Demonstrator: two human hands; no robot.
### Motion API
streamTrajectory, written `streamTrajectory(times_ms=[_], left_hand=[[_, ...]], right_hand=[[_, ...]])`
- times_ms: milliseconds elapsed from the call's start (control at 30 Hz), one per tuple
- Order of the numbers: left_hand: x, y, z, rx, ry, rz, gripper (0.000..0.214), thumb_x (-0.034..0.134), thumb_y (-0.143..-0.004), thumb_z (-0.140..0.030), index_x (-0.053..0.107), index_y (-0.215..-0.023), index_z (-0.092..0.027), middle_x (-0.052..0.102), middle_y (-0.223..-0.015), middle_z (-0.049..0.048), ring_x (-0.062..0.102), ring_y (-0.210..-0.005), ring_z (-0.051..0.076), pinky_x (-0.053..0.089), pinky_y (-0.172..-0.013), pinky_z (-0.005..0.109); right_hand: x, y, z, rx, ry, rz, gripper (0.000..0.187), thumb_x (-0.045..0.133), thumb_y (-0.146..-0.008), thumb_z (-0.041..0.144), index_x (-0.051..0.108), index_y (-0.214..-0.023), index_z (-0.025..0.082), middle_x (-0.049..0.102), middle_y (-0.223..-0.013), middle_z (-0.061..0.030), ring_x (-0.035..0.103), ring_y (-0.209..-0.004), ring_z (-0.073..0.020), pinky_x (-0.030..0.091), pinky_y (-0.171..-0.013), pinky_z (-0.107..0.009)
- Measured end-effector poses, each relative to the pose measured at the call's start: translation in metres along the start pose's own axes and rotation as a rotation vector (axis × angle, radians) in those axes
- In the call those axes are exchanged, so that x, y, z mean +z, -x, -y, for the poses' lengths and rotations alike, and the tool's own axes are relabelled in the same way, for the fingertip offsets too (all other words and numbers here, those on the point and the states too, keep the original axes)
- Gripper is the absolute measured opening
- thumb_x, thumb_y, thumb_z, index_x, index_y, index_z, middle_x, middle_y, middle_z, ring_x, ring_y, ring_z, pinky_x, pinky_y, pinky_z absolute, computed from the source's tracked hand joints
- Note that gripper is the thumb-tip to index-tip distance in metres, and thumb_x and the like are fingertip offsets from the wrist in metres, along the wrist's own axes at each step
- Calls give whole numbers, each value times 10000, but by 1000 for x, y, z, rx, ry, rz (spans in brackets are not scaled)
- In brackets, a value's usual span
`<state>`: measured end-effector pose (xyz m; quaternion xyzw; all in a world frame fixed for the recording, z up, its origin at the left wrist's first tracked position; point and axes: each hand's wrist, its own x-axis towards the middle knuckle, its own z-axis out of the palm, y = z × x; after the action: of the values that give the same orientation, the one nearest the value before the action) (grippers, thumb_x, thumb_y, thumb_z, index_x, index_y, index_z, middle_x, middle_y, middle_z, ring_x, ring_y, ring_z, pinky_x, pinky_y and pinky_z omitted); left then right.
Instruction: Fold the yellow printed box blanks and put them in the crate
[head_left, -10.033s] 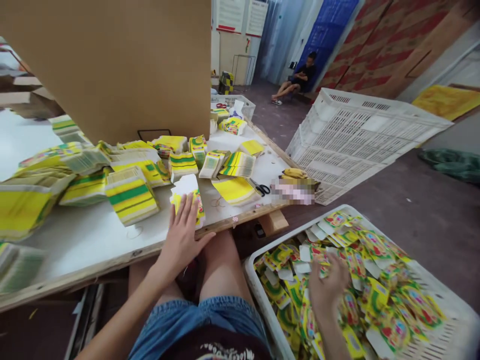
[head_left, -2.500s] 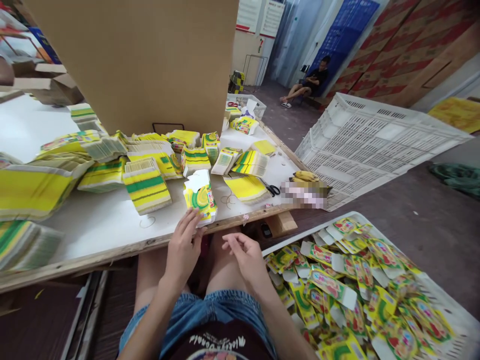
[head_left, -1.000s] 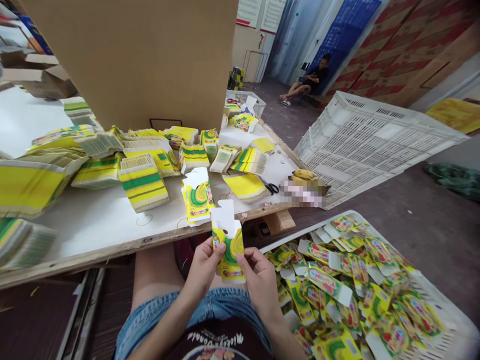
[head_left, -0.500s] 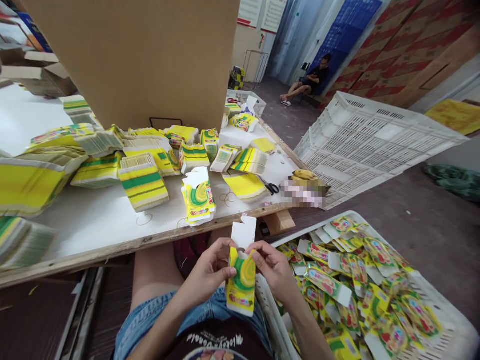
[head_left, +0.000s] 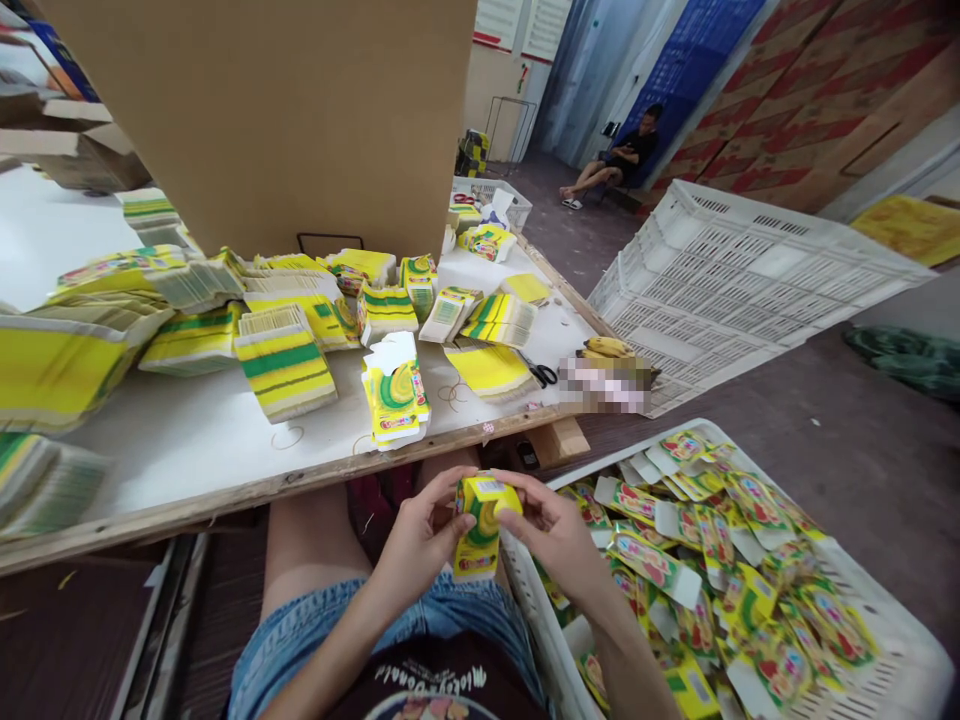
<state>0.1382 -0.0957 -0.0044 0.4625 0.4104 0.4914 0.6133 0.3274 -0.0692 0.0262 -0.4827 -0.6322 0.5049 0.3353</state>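
Note:
Between my two hands, above my lap, is a small yellow carton [head_left: 478, 540] with a green and yellow swirl; its top flap is folded over and shows a barcode. My left hand [head_left: 431, 525] grips its left side, thumb on the front face. Fingers of my right hand [head_left: 551, 525] hold the upper right edge and corner. A small pile of similar opened-out cartons [head_left: 395, 395] with white flaps lies at the table edge in front of me. To my right, a white plastic crate [head_left: 911, 650] holds many yellow cartons, several with white flaps sticking out.
Bundles of flat yellow cartons [head_left: 285, 365] cover the white table [head_left: 315, 440]. Black scissors [head_left: 541, 374] and bananas [head_left: 609, 347] lie near its right corner. A large cardboard box [head_left: 277, 120] stands behind. White crates [head_left: 750, 270] are stacked at right; a person [head_left: 630, 155] sits farther back.
The carton's white top flap, upright before, is now folded down over the top, and the barcode face shows. My hands stay on the carton, which has tilted.

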Motion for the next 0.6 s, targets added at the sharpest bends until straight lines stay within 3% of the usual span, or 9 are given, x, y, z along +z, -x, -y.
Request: streamTrajectory(times_ms=[133, 333, 400, 467, 533, 600], left_hand=[[4, 0, -4, -6, 26, 47, 481, 626, -860, -227, 521, -1329, -205, 663, -1241, 120, 631, -1112, 239, 492, -946, 347], [2, -3, -11, -55, 166, 48, 510, 686, -810, -203, 528, -1294, -190, 712, -1129, 113, 673, -1009, 231, 510, -865, 319], [1, -3, -11, -68, 199, 43, 498, 708, -789, -199, 546, -1260, -185, 725, -1090, 107, 682, -984, 231, 515, -850, 318], [1, -3, -9, -80, 226, 43, 483, 721, -777, -199, 557, -1232, -182, 735, -1047, 98, 690, -957, 228, 521, -840, 318], [5, -1, -7, -84, 229, 35, 464, 735, -761, -195, 573, -1196, -183, 739, -1023, 91, 698, -922, 223, 535, -800, 306], [11, 1, -5, -66, 185, 20, 434, 728, -762, -185, 588, -1173, -185, 733, -1049, 96, 701, -920, 226, 551, -768, 297]], right_hand=[[9, -2, 4, 103, 79, -54, 368, 654, -818, 328, 559, -1151, 205, 643, -735, 16, 535, -620, -149, 404, -577, -244], [13, -5, 7, 144, 206, -62, 403, 679, -801, 320, 582, -1172, 196, 514, -486, 90, 478, -476, -136, 355, -494, -232], [11, -4, 6, 96, 171, -65, 363, 636, -845, 365, 636, -1170, 201, 626, -588, 29, 581, -574, -170, 439, -557, -258], [11, -4, 4, 23, 110, -114, 314, 583, -889, 398, 699, -1116, 215, 732, -843, -52, 666, -803, -220, 511, -715, -309], [15, -2, 2, -16, 13, -166, 278, 593, -891, 398, 732, -1061, 227, 734, -1060, -79, 662, -989, -248, 514, -853, -348], [18, 0, 2, -10, -88, -185, 252, 633, -871, 386, 740, -1038, 231, 737, -1084, -78, 666, -1003, -253, 518, -873, -364]])
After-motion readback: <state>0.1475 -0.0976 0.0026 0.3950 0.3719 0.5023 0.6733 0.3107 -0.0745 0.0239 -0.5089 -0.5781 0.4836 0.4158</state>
